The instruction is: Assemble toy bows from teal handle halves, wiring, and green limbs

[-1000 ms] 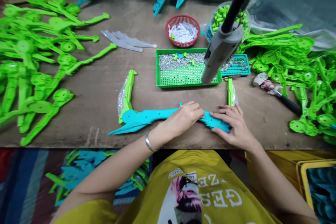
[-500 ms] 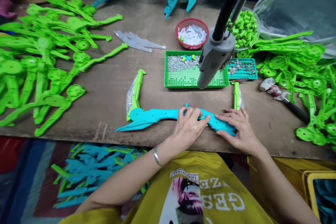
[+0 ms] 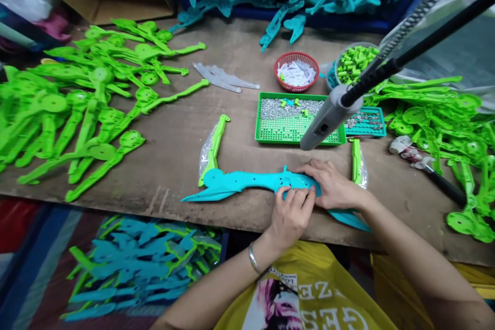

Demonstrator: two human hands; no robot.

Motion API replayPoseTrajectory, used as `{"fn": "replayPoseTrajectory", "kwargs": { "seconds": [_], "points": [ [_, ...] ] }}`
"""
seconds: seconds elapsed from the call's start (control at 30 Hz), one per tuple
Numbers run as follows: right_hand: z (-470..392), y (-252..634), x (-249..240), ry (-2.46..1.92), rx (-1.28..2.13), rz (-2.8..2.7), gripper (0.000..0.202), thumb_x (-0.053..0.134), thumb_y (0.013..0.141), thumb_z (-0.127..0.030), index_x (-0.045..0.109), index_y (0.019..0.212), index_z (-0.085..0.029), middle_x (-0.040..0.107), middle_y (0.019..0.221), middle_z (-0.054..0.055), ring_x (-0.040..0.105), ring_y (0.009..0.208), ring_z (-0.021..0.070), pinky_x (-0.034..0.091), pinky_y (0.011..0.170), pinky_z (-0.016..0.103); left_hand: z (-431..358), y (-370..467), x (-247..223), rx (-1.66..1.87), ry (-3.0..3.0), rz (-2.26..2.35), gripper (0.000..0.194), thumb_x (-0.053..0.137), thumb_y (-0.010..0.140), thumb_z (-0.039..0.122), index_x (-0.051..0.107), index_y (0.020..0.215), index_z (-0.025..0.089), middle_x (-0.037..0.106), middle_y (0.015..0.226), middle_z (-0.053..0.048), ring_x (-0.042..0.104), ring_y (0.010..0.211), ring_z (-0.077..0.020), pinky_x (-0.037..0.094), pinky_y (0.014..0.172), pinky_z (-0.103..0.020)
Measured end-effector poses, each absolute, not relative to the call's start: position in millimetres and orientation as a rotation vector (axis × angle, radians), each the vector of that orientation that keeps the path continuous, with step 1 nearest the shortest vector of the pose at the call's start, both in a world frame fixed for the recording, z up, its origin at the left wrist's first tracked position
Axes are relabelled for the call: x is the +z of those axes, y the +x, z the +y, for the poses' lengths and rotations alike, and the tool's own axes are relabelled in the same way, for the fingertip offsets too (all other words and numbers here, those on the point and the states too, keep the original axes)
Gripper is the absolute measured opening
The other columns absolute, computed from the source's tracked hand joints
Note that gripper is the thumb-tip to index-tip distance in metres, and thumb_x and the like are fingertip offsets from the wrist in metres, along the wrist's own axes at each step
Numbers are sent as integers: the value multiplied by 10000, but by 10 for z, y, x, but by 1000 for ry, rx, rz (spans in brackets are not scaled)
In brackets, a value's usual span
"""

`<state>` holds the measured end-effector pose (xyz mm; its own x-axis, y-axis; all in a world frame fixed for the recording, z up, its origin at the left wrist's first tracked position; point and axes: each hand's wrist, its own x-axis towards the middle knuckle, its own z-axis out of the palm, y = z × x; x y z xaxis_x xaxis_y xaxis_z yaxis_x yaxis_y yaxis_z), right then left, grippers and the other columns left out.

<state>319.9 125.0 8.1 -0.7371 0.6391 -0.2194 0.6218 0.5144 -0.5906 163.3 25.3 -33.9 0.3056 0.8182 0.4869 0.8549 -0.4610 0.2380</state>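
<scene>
The person wears a mustard-yellow T-shirt [image 3: 309,299] with short sleeves, both forearms bare. On its front sits a printed picture in pink, black and white with a small white label above it, and large pale block letters beside it, upside down from this view. A thin silver bangle [image 3: 252,258] circles the left wrist. Both hands are bare, without gloves or rings.

a toy-assembly workshop is indicated by heaps of identical green plastic parts [image 3: 77,108] spread on a worn wooden workbench [image 3: 174,154], a tray of screws [image 3: 297,124], and a hanging powered screwdriver [image 3: 328,118].
</scene>
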Motion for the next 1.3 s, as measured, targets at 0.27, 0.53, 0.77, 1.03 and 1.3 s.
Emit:
{"fn": "replayPoseTrajectory", "kwargs": {
  "seconds": [0.27,0.53,0.77,1.03,1.3],
  "points": [
    [1356,3134,92,-1104,1163,-2659,498,628,721,-157,577,1217,-168,663,1207,137,614,1148,314,451,984,498,245,1654,-341,-848,-2475,-1651,270,500,991,109,659,1206,147,731,969,-59,645,856,-156,430,921,-372],
    [1359,3394,141,-1251,1193,-2443,457,762,771,-364,569,1157,-211,681,1054,90,669,944,256,545,858,441,232,1642,-356,-790,-2506,-1653,280,505,997,133,661,1228,155,737,1021,-75,652,877,-163,431,937,-378],
    [1655,3269,256,-1310,696,-1577,699,870,683,-433,440,1216,-291,600,1192,68,655,1000,225,590,795,393,282,1598,-362,-758,-2482,-1690,330,489,985,116,658,1259,191,729,1059,-70,646,875,-161,439,959,-385],
    [1895,2870,509,-1186,970,-1432,463,769,728,-303,563,1141,-266,696,977,18,711,824,205,601,780,427,322,1616,-342,-566,-2312,-1865,386,535,949,134,653,1309,208,721,1172,-96,629,1025,-239,432,971,-456],
    [2074,2741,216,-1096,816,-1334,363,663,804,-417,544,1118,-279,549,685,-52,604,589,165,545,605,357,200,1638,-460,-691,-2443,-1759,426,486,982,195,608,1391,201,610,1444,-75,588,1133,-233,413,1001,-458]
  ]
}}
